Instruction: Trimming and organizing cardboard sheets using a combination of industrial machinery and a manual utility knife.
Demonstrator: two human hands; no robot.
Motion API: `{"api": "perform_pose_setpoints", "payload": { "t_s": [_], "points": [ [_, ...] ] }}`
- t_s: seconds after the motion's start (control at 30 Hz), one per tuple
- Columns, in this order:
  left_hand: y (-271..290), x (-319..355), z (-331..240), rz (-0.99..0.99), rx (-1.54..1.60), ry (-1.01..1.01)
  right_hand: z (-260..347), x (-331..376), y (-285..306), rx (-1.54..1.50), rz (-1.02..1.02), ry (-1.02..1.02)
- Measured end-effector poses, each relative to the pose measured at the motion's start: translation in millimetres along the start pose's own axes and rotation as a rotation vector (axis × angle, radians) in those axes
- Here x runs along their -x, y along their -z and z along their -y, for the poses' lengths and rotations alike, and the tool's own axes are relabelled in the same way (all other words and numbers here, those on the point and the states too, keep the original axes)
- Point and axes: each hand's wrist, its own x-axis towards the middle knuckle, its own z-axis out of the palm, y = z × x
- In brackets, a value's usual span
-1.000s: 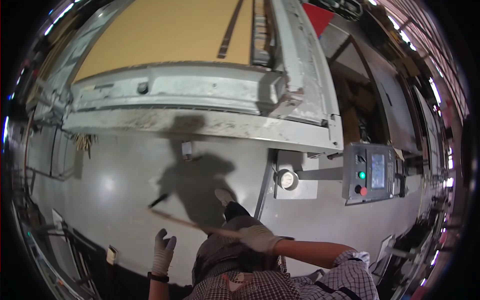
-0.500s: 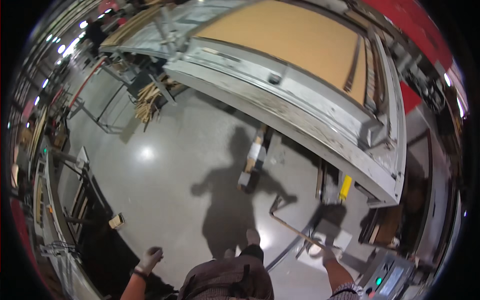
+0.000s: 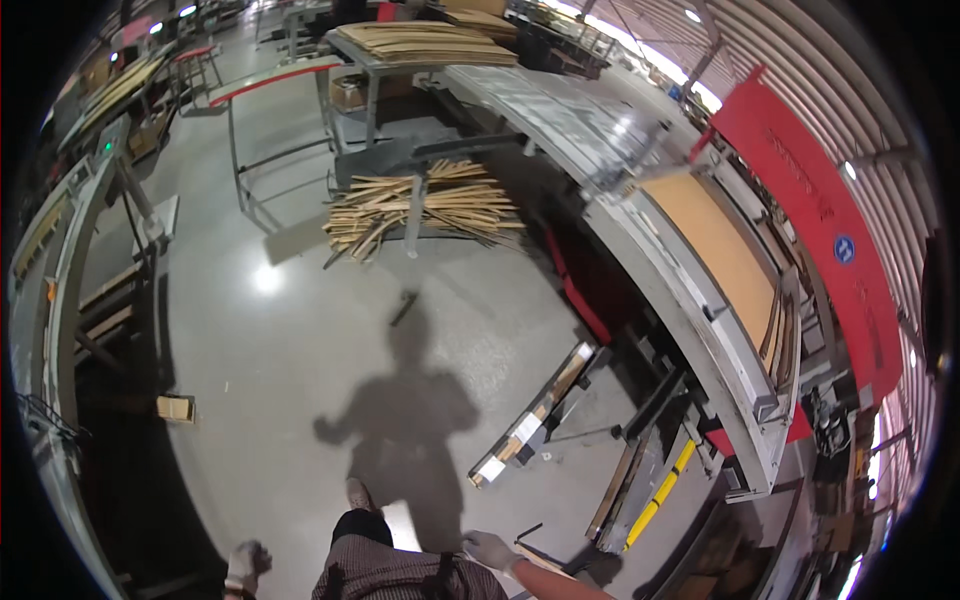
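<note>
Both hands wear pale gloves. My left hand (image 3: 247, 562) hangs low at the left of my body, its fingers curled in, and nothing shows in it. In front of my waist, my right hand (image 3: 488, 549) is closed at one end of a thin wooden strip (image 3: 543, 562). The strip runs back to the right under my forearm, which hides part of it. Exactly how the fingers grip it is hard to see. A short dark line lies on the floor beside the strip.
A heap of wooden strips (image 3: 450, 205) lies ahead under a metal frame. The long machine bed (image 3: 655, 290) stands on the right, near a yellow bar (image 3: 660, 497). A taped bar (image 3: 530, 420) sits low ahead. A small wooden block (image 3: 176, 408) lies left, beside a metal rack (image 3: 65, 330).
My view has swung right and lifted, bringing the strip heap and red panel into sight. My right hand has come in from the far right to my waist. The left stays low.
</note>
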Motion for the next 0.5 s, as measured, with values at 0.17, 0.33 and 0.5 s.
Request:
{"api": "perform_pose_setpoints", "payload": {
  "t_s": [0.17, 0.33, 0.5],
  "points": [
    [-156, -24, -256, 0.100, -0.261, -0.564, 103, -106, -14, -0.001, 0.047, 0.028],
    [-239, 2, -429, 0.672, -0.404, -0.647, 33, -133, 4, -0.588, -0.223, -0.442],
    [-307, -40, -550, 1.003, -1.060, -1.138, 10, -206, 46, -0.385, -0.033, -0.865]
  ]
}}
